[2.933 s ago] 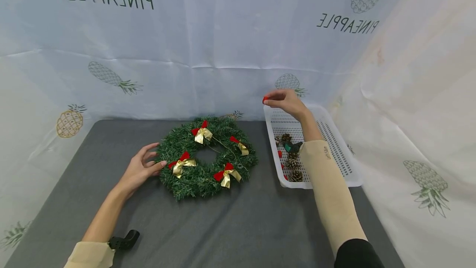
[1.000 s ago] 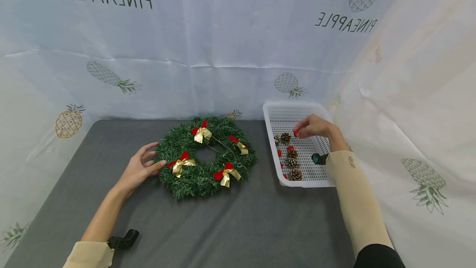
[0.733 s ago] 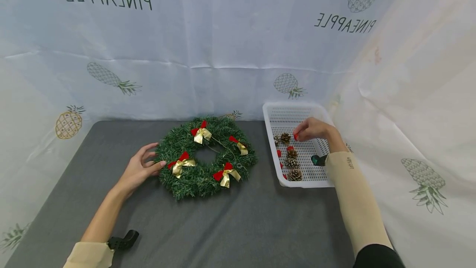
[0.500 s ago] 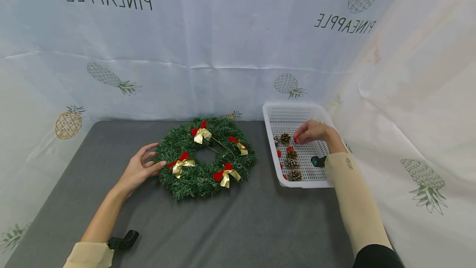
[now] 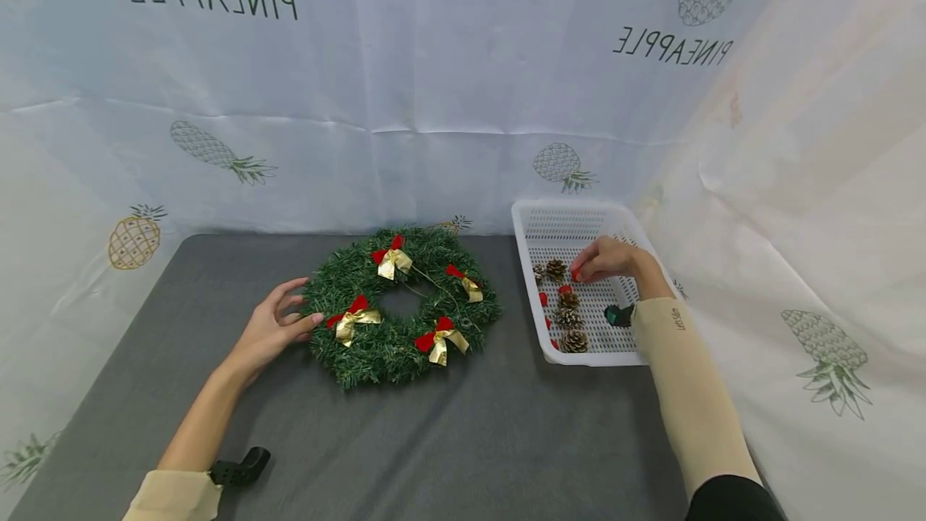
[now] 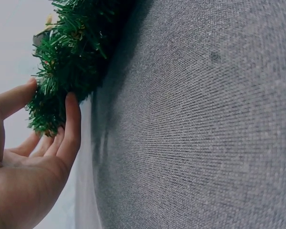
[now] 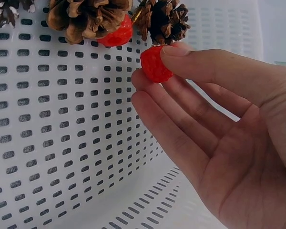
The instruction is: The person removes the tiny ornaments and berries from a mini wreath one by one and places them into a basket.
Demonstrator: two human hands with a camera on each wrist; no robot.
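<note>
A green Christmas wreath (image 5: 401,368) lies on the grey table, with several red and gold bows tied on it. At its left edge, my left hand (image 5: 273,328) holds the outer needles; in the left wrist view the thumb and fingers (image 6: 72,119) stand on either side of the wreath tip (image 6: 62,90). Inside the white basket, my right hand (image 5: 611,258) pinches a small red berry-like ball (image 7: 155,64) between thumb and fingertips. Close by are pine cones (image 7: 88,19) and another red ball (image 7: 118,36), partly hidden behind a cone.
The white perforated basket (image 5: 531,296) stands at the table's right side, with several pine cones (image 5: 575,341) and red balls along its left part. A curtain printed with pineapples (image 5: 434,175) hangs behind the table (image 5: 463,441) and at both sides.
My right hand has come from above the basket's back left rim down into the basket, still pinching a red ball. It then shifts only slightly. My left hand stays at the wreath.
</note>
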